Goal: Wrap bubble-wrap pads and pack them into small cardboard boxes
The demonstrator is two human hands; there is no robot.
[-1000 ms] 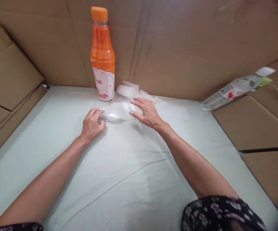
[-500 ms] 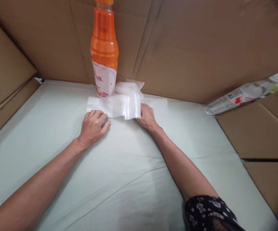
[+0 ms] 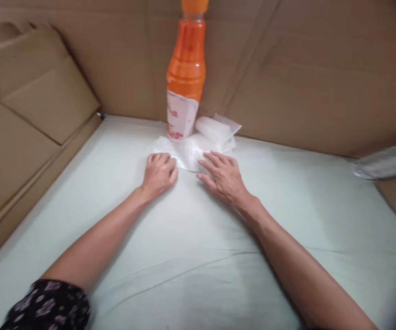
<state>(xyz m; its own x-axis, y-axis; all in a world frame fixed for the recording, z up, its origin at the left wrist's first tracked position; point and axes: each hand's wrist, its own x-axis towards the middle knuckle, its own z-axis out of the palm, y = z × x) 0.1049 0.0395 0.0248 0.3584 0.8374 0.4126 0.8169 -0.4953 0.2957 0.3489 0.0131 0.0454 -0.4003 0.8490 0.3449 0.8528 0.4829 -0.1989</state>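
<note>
A piece of clear bubble wrap (image 3: 187, 152) lies on the pale green cloth in front of an orange bottle (image 3: 186, 75). My left hand (image 3: 159, 173) rests at its near left edge, palm down, fingers loosely bent and thumb apart. On the near right edge lies my right hand (image 3: 223, 179), its fingers spread and flat, tips touching the wrap. Behind the right fingers a white rolled piece (image 3: 213, 129) of wrapping sits beside the bottle. The bottle stands upright, with a white label on its lower part. Neither hand grips anything.
Tall cardboard (image 3: 307, 87) walls off the back. Cardboard flaps (image 3: 29, 101) border the left side. A clear plastic bottle (image 3: 390, 159), blurred, leans over the cardboard at the right edge. The pale green cloth (image 3: 191, 238) has a few creases.
My right hand has come from beside the wrap's right end onto its near edge, fingers now spread. The wrap looks flatter and less folded. The view has swung left.
</note>
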